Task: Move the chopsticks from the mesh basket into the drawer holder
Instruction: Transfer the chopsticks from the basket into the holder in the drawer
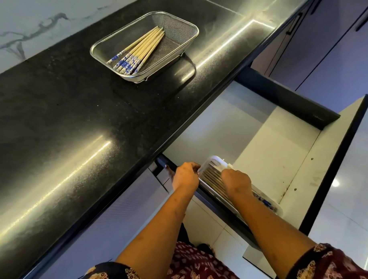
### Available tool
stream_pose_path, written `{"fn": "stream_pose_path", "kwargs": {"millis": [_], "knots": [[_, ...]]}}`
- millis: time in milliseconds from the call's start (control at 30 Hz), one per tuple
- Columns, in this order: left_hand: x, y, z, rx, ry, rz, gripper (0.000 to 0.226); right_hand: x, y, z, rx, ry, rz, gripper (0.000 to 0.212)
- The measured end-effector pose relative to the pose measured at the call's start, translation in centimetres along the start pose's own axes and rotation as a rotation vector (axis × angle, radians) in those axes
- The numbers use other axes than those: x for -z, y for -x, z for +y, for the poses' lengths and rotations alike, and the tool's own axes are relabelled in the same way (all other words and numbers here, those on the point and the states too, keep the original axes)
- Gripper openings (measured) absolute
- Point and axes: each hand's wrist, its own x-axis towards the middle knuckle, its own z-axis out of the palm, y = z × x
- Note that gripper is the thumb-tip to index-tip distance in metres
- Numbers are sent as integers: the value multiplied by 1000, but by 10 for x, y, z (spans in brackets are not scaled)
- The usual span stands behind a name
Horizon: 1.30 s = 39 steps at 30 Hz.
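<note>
**Both hands at the holder, chopsticks left in the basket**

Going left to right. On the black counter (pixel 59 114) sits the mesh basket (pixel 144 46), w/ a bundle of chopsticks (pixel 137 50) lying loose in it, blue-patterned ends toward us, plain tips toward the back. Those are well apart from both hands, so nothing from that bundle is in transit.

Lower down, our left hand (pixel 185 177) is curled at the left rim of the white holder (pixel 213 162), fingertips pinching or bracing its edge; we can't tell if it grips a stick as well. Our right hand (pixel 236 182) is half closed over the middle of the holder, knuckles up, and looks to be pressing or settling the sticks lying in its grooves. What its fingers have hold of is hidden underneath.

The holder sits at the left side of the open drawer (pixel 283 148), just beside the drawer wall.

Our read: we're in the placing/tidying step, approx. midway. Next move calls for letting go, reaching up and left to the basket, gathering the rest in one bunch, tips aligned w/ the grooves.

Hard to make out: how many sticks are in the holder, since the right forearm covers its near half; blue bits show past the wrist, blurred.
</note>
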Motion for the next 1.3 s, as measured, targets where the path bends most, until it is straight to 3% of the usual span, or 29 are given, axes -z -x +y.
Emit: {"fn": "stream_pose_path", "kwargs": {"millis": [333, 1300], "knots": [[-1, -2, -1, -2, -4, -9, 31, 4, -1, -3, 42, 60, 15, 26], [2, -1, 1, -4, -14, -12, 27, -14, 3, 6, 12, -50, 55, 22]]}}
